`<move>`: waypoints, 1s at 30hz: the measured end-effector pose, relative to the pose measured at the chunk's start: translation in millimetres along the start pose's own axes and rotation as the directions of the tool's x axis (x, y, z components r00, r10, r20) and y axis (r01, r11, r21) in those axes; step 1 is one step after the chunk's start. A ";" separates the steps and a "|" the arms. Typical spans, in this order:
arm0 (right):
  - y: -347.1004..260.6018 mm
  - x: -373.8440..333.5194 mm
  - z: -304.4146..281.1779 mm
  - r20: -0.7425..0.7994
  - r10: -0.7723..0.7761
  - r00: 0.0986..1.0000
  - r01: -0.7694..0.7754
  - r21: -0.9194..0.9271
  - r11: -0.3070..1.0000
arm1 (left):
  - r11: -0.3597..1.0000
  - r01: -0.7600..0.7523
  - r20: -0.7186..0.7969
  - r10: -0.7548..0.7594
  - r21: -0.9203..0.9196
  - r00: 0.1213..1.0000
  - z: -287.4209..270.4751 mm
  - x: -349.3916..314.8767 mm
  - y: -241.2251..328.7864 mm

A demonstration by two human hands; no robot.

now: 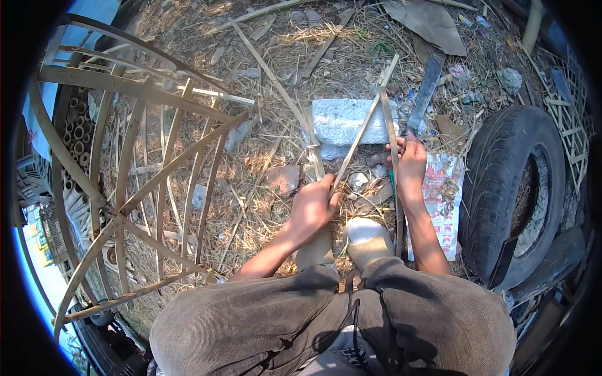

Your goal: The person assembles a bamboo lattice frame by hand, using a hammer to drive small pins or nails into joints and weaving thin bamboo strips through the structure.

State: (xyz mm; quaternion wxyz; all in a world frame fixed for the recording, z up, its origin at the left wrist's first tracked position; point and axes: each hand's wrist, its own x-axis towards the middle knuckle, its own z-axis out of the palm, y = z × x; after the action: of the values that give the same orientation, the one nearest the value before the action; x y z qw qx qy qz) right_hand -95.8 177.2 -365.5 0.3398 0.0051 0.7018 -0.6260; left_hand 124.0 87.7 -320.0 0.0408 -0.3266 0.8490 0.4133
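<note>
My left hand [311, 203] is closed around a thin bamboo strip [362, 131], which slants up to the right. A longer bamboo piece [269, 69] runs down toward the same hand; whether the fingers also grip it I cannot tell. My right hand [411, 160] is closed at the near end of a large knife [426, 91], its broad dark blade pointing away from me. Another bamboo strip [390, 122] stands along the fingers of that hand and runs down past the wrist. Just beyond both hands lies a pale, rough block [351, 120], with strips crossing over it.
A curved bamboo frame [119, 216] fills the left side. A worn tyre [501, 188] stands at the right, beside a flat printed sheet [444, 207]. A brick piece [283, 179] lies left of the block. Straw and scraps cover the ground [238, 188].
</note>
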 end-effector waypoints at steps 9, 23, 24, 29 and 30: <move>-15.2 -12.8 -28.4 0.087 -0.280 0.956 0.293 -0.305 0.906 | 0.787 0.365 0.359 -0.197 -0.497 0.912 -69.4 -14.7 -48.4; -14.0 -8.5 -33.5 0.097 -0.114 0.989 0.137 -0.287 0.948 | 0.872 0.249 0.080 -0.237 -0.421 0.968 -87.0 -26.9 -73.6; -16.8 -9.0 -33.8 0.109 -0.101 0.989 0.129 -0.290 0.948 | 0.871 0.251 0.079 -0.240 -0.422 0.967 -88.0 -28.5 -78.1; -18.3 -14.4 -28.9 0.104 0.003 0.995 0.016 -0.180 0.984 | 0.875 0.245 0.016 -0.262 -0.418 0.965 -93.7 -32.2 -85.5; -17.8 -13.9 -29.0 0.123 -0.019 0.992 0.037 -0.150 0.988 | 0.856 0.266 0.016 -0.289 -0.444 0.957 -95.7 -31.7 -85.7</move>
State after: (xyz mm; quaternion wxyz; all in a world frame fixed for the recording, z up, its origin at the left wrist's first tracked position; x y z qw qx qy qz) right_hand -106.5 204.8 -343.6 0.3721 -0.0687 0.7258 -0.5745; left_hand 218.4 -3.6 -304.4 0.0033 -0.4566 0.6779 0.5762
